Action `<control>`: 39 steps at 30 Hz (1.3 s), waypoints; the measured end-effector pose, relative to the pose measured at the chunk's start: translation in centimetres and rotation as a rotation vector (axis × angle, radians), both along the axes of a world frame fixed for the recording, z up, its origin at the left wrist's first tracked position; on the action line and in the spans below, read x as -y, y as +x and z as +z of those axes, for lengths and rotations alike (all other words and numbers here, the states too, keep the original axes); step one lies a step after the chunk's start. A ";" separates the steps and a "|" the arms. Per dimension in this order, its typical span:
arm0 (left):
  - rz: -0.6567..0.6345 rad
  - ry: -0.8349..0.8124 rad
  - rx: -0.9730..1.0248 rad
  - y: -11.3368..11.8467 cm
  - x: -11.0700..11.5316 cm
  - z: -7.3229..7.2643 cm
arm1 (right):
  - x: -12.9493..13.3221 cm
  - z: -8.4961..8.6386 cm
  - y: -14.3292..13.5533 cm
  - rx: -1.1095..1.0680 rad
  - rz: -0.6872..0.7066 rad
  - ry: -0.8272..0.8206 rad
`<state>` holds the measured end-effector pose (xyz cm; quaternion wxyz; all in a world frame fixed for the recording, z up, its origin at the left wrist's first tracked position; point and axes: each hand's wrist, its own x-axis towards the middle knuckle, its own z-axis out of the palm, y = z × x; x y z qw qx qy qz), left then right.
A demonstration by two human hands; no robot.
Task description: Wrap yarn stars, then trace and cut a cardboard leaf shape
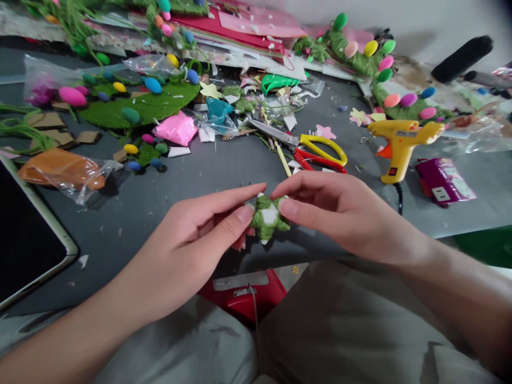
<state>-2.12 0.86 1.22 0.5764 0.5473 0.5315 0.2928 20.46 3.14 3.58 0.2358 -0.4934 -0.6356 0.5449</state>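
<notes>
In the head view, both hands meet near the middle, over the near part of the table [120,224], pinching a small green star [269,215] between them. The star looks wrapped in yarn, with a white patch at its centre and white tips. The left hand [196,234] has its thumb against the star's left side, its index finger stretched out along the far side. The right hand [340,205] sets its thumb tip on the star's right far part, the index finger bent beyond it; the undersides of the fingers are hidden.

Just beyond the hands lie scissors [296,141] with one yellow and one red handle, blades pointing left and far. To the right a yellow glue gun [405,140] rests near a purple packet [446,180]. On the left are a pink packet [176,129], an orange packet [64,169] and, at the near left, a dark-screened tablet [32,229]. Farther off, a large green leaf shape [160,101] carries coloured egg-like pieces, with a teal packet [219,112] to its right and a green cutter [280,82] beyond. Below the table's near edge, a red object [244,301] shows between the person's legs.
</notes>
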 end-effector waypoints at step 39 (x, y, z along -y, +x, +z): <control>-0.023 0.017 0.134 0.5 0.1 -0.5 | -0.1 -0.5 0.2 0.048 -0.054 0.124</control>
